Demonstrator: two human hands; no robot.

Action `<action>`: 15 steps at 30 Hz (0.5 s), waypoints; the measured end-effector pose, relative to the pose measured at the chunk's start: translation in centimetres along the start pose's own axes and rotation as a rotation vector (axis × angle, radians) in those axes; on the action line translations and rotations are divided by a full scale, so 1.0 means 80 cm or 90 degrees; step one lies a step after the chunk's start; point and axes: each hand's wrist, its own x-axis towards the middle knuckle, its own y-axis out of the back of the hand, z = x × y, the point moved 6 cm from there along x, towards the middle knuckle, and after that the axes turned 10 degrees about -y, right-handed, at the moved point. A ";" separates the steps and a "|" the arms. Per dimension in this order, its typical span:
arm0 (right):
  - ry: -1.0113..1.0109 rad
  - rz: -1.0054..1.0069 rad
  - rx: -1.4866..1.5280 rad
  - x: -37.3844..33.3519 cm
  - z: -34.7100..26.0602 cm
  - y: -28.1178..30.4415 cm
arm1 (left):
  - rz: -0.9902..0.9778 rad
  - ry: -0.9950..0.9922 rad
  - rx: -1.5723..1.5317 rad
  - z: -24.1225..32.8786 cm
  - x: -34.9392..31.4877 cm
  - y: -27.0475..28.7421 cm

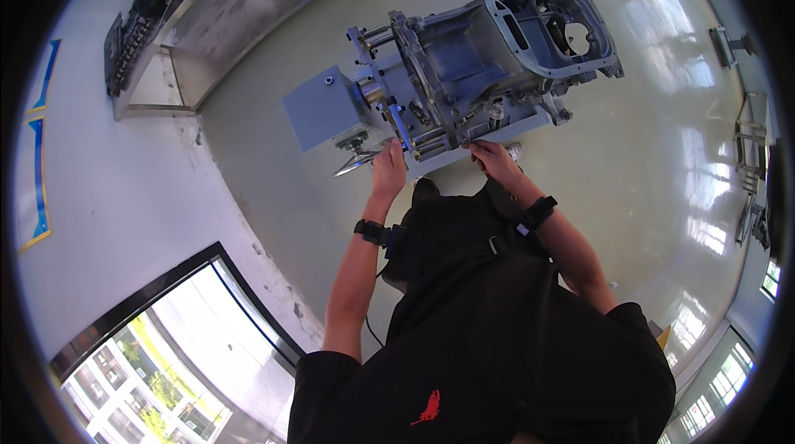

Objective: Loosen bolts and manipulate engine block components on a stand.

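A large grey metal gearbox housing (pixel 468 50) is mounted on a stand in front of me, its open flanged end to the far right. Metal rods (pixel 429 139) join its left flange to an upright mounting plate (pixel 385 84). My left hand (pixel 389 171) is closed at the near end of that plate, fingertips at the rod end; what they grip is too small to make out. At the near edge of the housing's flange, my right hand (pixel 495 162) is closed in a pinch, and whatever is in its fingers is hidden. Both wrists wear black bands.
A grey box (pixel 323 108) sits at the stand's left side, with a metal handwheel (pixel 356 158) just below it. Along the upper left wall stands a metal bench (pixel 240 21) with dark parts on it. Metal racks (pixel 749 142) line the right side. Glossy floor (pixel 654 195) surrounds the stand.
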 end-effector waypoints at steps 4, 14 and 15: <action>0.009 0.011 -0.015 0.001 -0.004 0.003 | 0.054 0.098 0.009 0.006 0.005 -0.002; -0.024 -0.007 0.047 0.014 0.007 0.004 | -0.022 0.486 -0.315 -0.018 -0.004 -0.024; -0.021 -0.004 0.060 0.014 -0.002 0.002 | -0.017 0.487 -0.313 -0.016 -0.005 -0.023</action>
